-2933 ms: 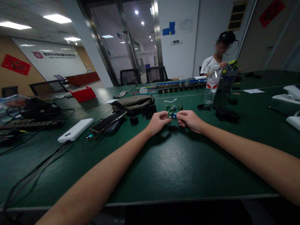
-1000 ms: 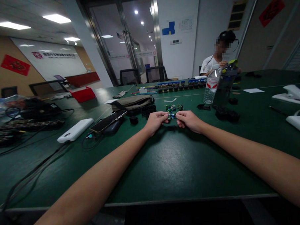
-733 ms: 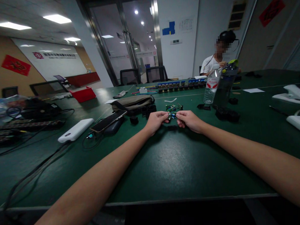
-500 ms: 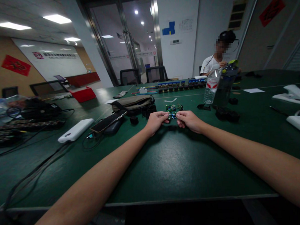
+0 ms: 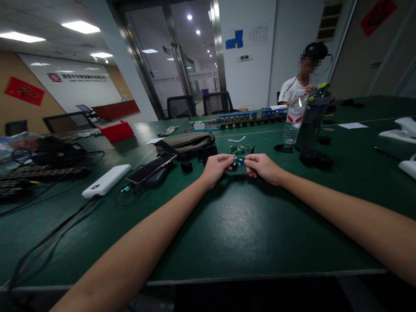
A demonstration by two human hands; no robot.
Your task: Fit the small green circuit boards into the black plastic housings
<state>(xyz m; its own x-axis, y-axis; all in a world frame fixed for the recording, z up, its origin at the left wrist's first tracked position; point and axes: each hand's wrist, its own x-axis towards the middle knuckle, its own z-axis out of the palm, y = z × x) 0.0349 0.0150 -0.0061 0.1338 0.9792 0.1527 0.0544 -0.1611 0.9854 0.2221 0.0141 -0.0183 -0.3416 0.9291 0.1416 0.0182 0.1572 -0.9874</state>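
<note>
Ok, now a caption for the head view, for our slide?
Left hand and right hand pinch small electronics over a green table.

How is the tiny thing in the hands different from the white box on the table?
The electronic piece is pinched between the left hand and right hand, while the white box lies on the table. The electronic piece shows green and blue; the white box is mostly white. The electronic piece looks much smaller than the white box.
</note>
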